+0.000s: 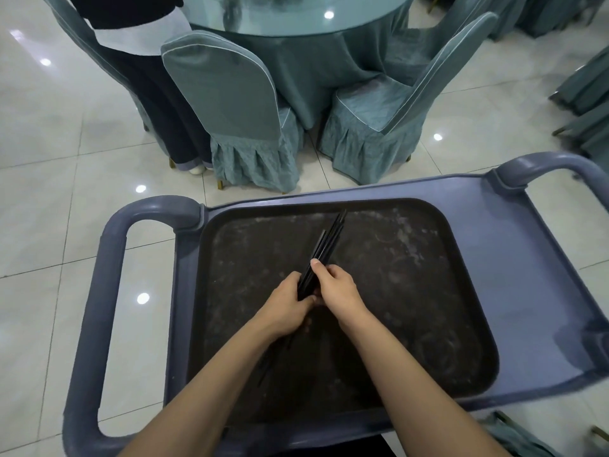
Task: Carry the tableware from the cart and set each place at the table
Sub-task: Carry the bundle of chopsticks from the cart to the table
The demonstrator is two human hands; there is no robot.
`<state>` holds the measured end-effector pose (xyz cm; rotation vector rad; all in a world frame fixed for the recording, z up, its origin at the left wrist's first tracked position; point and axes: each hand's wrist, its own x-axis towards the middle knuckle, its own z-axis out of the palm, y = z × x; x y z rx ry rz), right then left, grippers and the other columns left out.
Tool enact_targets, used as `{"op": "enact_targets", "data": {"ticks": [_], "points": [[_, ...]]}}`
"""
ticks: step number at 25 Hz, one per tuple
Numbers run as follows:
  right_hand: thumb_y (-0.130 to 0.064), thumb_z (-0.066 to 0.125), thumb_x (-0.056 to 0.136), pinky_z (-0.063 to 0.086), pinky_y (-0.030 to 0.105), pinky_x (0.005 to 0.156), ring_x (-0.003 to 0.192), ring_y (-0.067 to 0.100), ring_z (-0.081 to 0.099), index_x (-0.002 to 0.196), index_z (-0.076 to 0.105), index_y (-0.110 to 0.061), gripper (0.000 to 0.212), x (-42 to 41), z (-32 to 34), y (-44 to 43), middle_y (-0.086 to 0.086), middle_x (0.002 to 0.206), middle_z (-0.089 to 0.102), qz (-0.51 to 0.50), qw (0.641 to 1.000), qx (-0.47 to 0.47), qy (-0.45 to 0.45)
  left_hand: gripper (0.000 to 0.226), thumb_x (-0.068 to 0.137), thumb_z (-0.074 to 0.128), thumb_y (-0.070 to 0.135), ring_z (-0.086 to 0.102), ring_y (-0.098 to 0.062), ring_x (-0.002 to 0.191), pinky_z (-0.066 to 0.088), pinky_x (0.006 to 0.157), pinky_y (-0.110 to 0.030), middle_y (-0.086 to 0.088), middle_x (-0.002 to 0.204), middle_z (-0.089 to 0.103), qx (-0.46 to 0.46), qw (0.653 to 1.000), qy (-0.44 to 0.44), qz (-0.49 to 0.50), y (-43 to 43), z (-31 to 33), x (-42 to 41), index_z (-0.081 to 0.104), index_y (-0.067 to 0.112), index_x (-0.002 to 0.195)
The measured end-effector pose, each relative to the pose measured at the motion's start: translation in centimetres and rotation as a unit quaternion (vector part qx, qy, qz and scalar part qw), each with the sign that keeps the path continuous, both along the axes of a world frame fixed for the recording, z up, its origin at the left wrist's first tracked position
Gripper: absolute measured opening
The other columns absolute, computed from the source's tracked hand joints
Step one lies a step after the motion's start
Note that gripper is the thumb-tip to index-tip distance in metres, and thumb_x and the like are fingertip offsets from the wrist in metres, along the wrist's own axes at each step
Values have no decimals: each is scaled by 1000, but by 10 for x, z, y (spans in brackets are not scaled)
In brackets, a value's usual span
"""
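On the blue-grey cart lies a dark tray. Above the tray's middle, the left hand curls round the near part of a bundle of black chopsticks, whose far ends slant toward the tray's far rim. Just to the right, the right hand grips the same bundle, thumb on top.
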<state>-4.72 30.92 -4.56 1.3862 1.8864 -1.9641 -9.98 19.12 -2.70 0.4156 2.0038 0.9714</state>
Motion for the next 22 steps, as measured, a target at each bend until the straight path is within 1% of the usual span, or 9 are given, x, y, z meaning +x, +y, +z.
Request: {"op": "enact_targets", "data": {"ticks": [2, 5, 7, 9, 10, 13, 15, 18, 22], "points": [[-50, 56, 98, 57, 33, 78, 86, 16, 70, 99, 66, -16, 35, 10, 4, 1, 1, 94, 72, -5, 1000, 30, 4, 15, 98, 60, 13, 68, -16, 60, 57, 58, -30, -8, 82, 68, 25, 999, -26, 4, 6, 8, 10, 51, 16, 111], [-41, 59, 99, 49, 20, 59, 70, 6, 68, 98, 64, -14, 28, 33, 12, 7, -5, 80, 72, -53, 997, 43, 37, 17, 97, 61, 9, 66, -18, 61, 57, 57, -30, -11, 83, 67, 57, 997, -59, 7, 20, 19, 28, 52, 15, 110], [-38, 60, 100, 50, 22, 58, 65, 7, 68, 98, 63, -13, 26, 52, 16, 13, -3, 76, 74, -77, 995, 51, 45, 15, 97, 61, 10, 65, -17, 61, 56, 57, -30, -7, 79, 67, 72, 995, -65, -12, 30, 26, 42, 54, 21, 104], [-37, 59, 100, 52, 32, 58, 59, 13, 66, 99, 62, -13, 24, 72, 20, 20, 2, 81, 76, -91, 993, 53, 55, 18, 97, 60, 9, 63, -18, 60, 57, 58, -34, -1, 72, 67, 94, 993, -63, -38, 41, 33, 57, 57, 26, 96], [-36, 59, 101, 52, 34, 54, 55, 13, 64, 100, 62, -13, 23, 82, 22, 23, 5, 84, 76, -100, 992, 53, 64, 20, 97, 59, 8, 62, -19, 60, 56, 57, -35, 1, 68, 66, 100, 992, -63, -49, 47, 37, 65, 59, 27, 94], [-33, 58, 102, 49, 31, 42, 46, 16, 60, 103, 62, -10, 23, 111, 32, 33, 10, 85, 75, -149, 984, 52, 87, 28, 97, 56, 4, 59, -22, 61, 54, 56, -37, 5, 62, 65, 115, 988, -62, -81, 65, 45, 87, 62, 30, 89], [-31, 57, 102, 45, 30, 36, 41, 22, 56, 103, 61, -9, 22, 128, 40, 38, 10, 83, 74, -176, 978, 48, 97, 29, 97, 55, 4, 59, -23, 62, 54, 56, -37, 5, 62, 65, 124, 986, -61, -99, 75, 50, 102, 64, 30, 89], [-33, 56, 103, 45, 31, 36, 40, 27, 53, 105, 61, -13, 21, 154, 50, 46, 8, 80, 74, -201, 973, 52, 98, 26, 99, 54, 4, 59, -22, 60, 54, 55, -35, 5, 59, 65, 121, 983, -59, -121, 89, 57, 126, 61, 27, 91], [-33, 55, 103, 47, 34, 36, 39, 30, 52, 101, 61, -12, 22, 194, 57, 58, 13, 78, 72, -230, 964, 66, 115, 8, 100, 54, 11, 59, -15, 54, 53, 52, -30, -4, 68, 64, 114, 980, -52, -152, 109, 62, 160, 56, 18, 104]]}}
